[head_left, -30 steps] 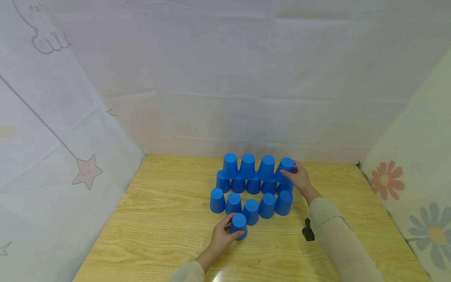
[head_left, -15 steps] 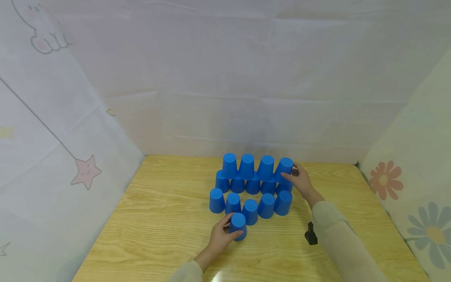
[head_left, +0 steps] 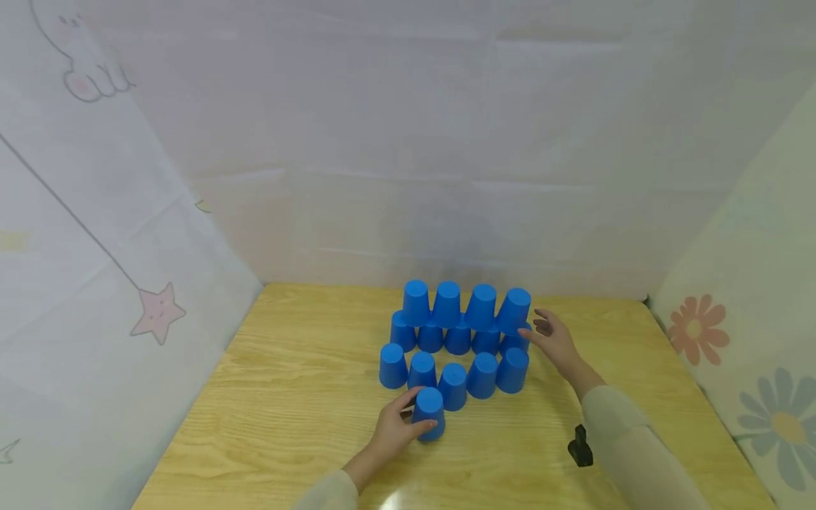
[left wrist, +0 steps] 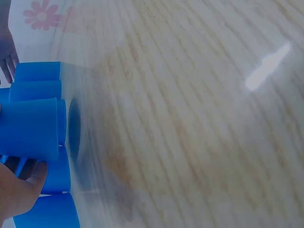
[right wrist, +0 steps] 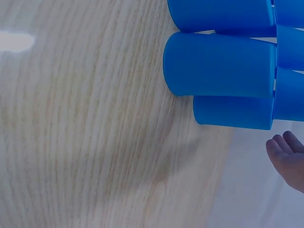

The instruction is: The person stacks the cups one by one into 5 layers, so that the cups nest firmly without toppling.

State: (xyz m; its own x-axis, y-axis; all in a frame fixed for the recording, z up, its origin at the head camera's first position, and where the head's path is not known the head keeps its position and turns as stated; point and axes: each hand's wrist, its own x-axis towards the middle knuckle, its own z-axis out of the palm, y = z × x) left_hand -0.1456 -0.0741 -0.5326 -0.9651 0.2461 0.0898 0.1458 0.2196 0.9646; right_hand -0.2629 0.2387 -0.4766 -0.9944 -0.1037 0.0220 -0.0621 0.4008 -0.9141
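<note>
Wood-grain worktop (head_left: pixel 287 389) before pale cloth (head_left: pixel 408 142) | inverted blue tapered plastic cup (head_left: pixel 430 412), axis vertical, clamped in fingers of left hand (head_left: pixel 392 431), just before matching front row (head_left: pixel 453 387) | right hand (head_left: pixel 558 345), fingers apart, unladen, beside upper-tier end cup (head_left: pixel 514 310)

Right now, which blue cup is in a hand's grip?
The frontmost blue cup: the left hand grips it. No other cup is held; the right hand, beside the back stack, holds nothing.

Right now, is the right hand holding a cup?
No, the right hand is open beside the rightmost upper cup, its fingers not wrapped around anything.
</note>
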